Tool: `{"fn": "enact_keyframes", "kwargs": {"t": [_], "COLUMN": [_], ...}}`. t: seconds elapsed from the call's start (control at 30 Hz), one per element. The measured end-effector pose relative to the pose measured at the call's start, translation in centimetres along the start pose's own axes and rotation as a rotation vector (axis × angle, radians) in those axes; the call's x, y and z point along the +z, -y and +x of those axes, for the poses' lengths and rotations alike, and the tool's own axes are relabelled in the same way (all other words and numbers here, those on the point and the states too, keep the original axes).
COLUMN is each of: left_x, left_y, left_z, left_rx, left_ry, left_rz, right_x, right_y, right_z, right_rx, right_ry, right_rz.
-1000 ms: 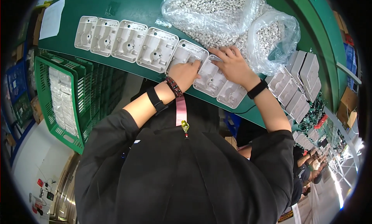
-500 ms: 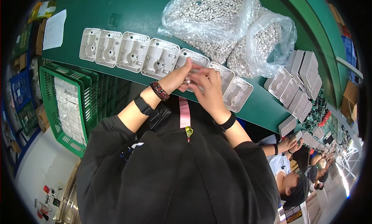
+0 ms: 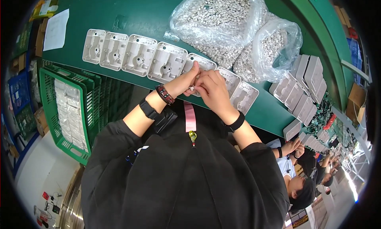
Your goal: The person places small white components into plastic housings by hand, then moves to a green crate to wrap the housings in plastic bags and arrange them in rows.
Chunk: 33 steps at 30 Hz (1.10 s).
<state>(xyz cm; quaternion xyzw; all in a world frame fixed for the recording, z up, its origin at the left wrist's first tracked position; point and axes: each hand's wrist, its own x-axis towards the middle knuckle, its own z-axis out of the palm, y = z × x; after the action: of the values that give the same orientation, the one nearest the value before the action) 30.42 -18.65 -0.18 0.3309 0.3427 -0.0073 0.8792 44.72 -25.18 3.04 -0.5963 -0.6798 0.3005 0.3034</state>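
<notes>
My left hand and my right hand meet above the table's front edge. A small white plastic part shows between their fingertips, mostly covered by them. Right thumb and forefinger pinch it, while the left fingers curl beneath with the thumb raised. Behind and around the hands runs a row of several light grey plastic housings, open side up, with molded posts and a round hole inside. One housing is partly hidden by my hands. Another housing ends the row, right of my right wrist.
Clear plastic bags full of small white parts lie behind the row. Grey housings are stacked at the right. A paper sheet lies far left; a green crate with wrapped items stands below. A co-worker's hands work at the right.
Both hands stay together, and the right fingers have closed in on the small white part, which now shows at the fingertips. The whole view has shifted slightly.
</notes>
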Motion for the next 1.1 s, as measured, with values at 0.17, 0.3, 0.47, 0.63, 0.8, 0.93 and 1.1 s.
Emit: {"fn": "enact_keyframes", "kwargs": {"t": [0.17, 0.3, 0.47, 0.63, 0.8, 0.93, 1.1], "left_x": [0.1, -1.0, -1.3, -1.6, -2.2, -2.6, -2.5], "left_y": [0.9, -0.2, 0.4, 0.9, 1.6, 1.7, 1.2], "left_z": [-0.7, -1.9, -2.3, -2.7, -2.8, -2.8, -2.8], "left_rx": [0.278, 0.103, 0.291, 0.341, 0.324, 0.308, 0.238], "left_ry": [-0.182, -0.473, -0.455, -0.725, -0.84, -0.842, -0.833], "left_rz": [0.422, 1.02, 0.637, 0.889, 1.192, 1.266, 1.301], "right_x": [-0.6, -0.9, -0.2, 0.0, 1.0, 1.4, 0.4], "right_y": [-0.3, -2.1, -2.8, -3.8, -5.2, -4.7, -4.4], "right_z": [0.5, 2.7, 5.1, 7.0, 8.2, 8.4, 7.7], "right_rx": [0.015, -0.006, -0.28, -0.376, -0.533, -0.542, -0.502], "right_ry": [0.026, -0.002, 0.08, 0.198, 0.27, 0.352, 0.292], "right_rz": [0.018, 0.024, -0.066, -0.422, -0.546, -0.582, -0.551]}}
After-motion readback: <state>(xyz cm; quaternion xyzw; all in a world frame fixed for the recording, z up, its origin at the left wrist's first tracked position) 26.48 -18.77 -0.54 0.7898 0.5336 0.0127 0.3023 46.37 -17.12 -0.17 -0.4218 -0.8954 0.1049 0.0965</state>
